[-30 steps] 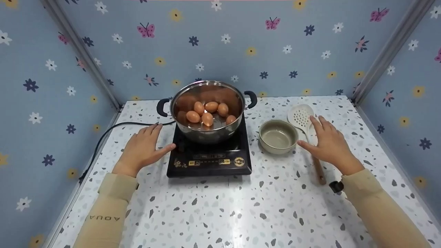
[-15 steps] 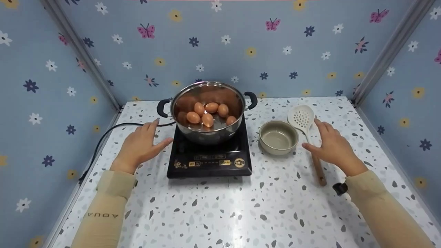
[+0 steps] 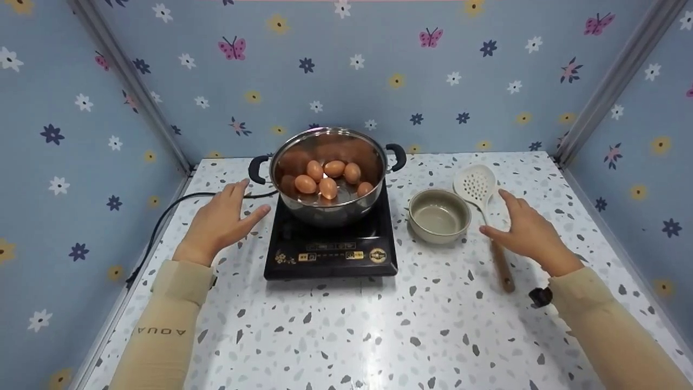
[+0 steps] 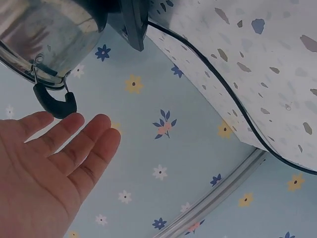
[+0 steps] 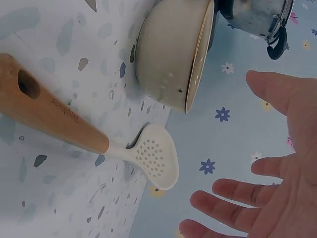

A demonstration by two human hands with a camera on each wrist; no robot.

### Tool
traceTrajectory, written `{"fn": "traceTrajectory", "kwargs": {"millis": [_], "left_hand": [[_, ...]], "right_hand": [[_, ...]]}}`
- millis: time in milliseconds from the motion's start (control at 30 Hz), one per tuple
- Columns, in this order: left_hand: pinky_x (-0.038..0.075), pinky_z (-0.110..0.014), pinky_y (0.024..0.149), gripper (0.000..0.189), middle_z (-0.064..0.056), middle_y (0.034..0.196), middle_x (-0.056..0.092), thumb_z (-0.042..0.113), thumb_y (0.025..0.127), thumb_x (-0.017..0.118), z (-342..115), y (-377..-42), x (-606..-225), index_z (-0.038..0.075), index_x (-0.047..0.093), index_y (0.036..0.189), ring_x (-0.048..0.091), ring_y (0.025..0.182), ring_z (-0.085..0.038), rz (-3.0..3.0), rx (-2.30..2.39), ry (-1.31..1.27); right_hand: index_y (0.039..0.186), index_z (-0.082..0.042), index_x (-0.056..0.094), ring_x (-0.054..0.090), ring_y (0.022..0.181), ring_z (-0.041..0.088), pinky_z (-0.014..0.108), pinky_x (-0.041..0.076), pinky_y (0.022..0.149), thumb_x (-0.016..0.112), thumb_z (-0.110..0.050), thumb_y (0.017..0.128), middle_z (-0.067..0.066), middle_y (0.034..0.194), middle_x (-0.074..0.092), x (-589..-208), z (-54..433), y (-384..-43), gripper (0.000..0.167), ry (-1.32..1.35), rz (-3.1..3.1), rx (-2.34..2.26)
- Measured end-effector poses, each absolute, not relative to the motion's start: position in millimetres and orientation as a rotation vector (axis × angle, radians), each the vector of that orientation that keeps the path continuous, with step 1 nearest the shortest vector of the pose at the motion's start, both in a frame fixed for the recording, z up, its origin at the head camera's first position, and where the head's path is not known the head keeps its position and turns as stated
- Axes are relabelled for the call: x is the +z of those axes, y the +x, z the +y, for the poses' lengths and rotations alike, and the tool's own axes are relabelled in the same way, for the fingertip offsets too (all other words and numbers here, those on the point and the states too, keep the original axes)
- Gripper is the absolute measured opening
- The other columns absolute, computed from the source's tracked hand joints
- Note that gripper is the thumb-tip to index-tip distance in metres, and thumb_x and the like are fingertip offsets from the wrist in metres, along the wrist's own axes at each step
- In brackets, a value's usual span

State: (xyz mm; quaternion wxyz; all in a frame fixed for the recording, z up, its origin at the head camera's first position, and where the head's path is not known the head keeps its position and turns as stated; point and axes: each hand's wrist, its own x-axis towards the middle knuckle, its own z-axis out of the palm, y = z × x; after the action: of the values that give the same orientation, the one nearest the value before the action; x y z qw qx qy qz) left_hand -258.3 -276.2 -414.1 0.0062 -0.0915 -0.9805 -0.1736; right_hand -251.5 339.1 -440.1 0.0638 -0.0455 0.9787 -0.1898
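Note:
My left hand (image 3: 215, 226), fingers straight and thumb spread, hovers left of a black induction cooktop (image 3: 330, 265) and holds nothing. Nearest to it is the black left handle (image 3: 257, 169) of a steel pot (image 3: 341, 213) on the cooktop. Several brown eggs (image 3: 327, 188) lie inside that pot. My right hand (image 3: 533, 238) is likewise spread and holds nothing, over the right side of a white slotted skimmer (image 3: 476, 186). The skimmer's wooden handle (image 5: 59, 116) shows in full in the right wrist view. Left of the skimmer stands a grey-beige bowl (image 3: 439, 222) with nothing in it.
A black power cord (image 3: 162, 219) curves from behind the cooktop across the table's left edge. The speckled white table (image 3: 335, 336) is enclosed by blue flowered panels (image 3: 357, 81) at the back and both sides, joined by grey corner posts (image 3: 132, 86).
My left hand has shifted slightly up and left, away from the cooktop. The right hand has drawn a little to the right, off the bowl's rim and the skimmer head. The objects stay put.

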Motion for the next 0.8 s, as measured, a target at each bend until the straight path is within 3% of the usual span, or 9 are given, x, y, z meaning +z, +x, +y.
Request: {"fn": "traceTrajectory", "kwargs": {"millis": [233,433,667,800], "left_hand": [[0.034,-0.071,0.121,0.102,-0.034,0.170,0.031,0.079,0.107,0.036,-276,-264,-412,0.000,0.021,0.171,0.040,0.151,-0.056,-3.063,-0.604,-0.247],[0.029,-0.071,0.125,0.102,-0.034,0.173,0.025,0.078,0.107,0.034,-276,-271,-407,0.001,0.020,0.171,0.033,0.156,-0.056,-3.054,-0.669,-0.206],[0.027,-0.071,0.126,0.101,-0.033,0.173,0.027,0.079,0.107,0.032,-275,-280,-399,0.003,0.020,0.172,0.033,0.157,-0.054,-3.050,-0.760,-0.181],[0.027,-0.070,0.126,0.102,-0.030,0.173,0.028,0.081,0.105,0.029,-273,-287,-393,0.005,0.018,0.173,0.034,0.158,-0.052,-3.048,-0.819,-0.171]], "right_hand": [[0.173,-0.003,0.003,0.043,0.146,0.061,0.077,0.039,0.114,0.070,-0.063,0.101,0.040,0.166,0.032,-444,345,-251,0.116,-0.118,2.902,-0.635],[0.172,0.000,0.008,0.065,0.120,0.054,0.071,0.051,0.099,0.072,-0.057,0.102,0.042,0.152,0.047,-446,348,-251,0.111,-0.145,2.900,-0.660],[0.171,0.003,0.011,0.067,0.109,0.047,0.066,0.053,0.092,0.073,-0.056,0.102,0.041,0.142,0.053,-449,351,-251,0.110,-0.144,2.890,-0.649],[0.171,0.003,0.011,0.066,0.111,0.048,0.066,0.054,0.092,0.074,-0.054,0.102,0.041,0.141,0.054,-452,352,-252,0.109,-0.126,2.876,-0.653]]}}
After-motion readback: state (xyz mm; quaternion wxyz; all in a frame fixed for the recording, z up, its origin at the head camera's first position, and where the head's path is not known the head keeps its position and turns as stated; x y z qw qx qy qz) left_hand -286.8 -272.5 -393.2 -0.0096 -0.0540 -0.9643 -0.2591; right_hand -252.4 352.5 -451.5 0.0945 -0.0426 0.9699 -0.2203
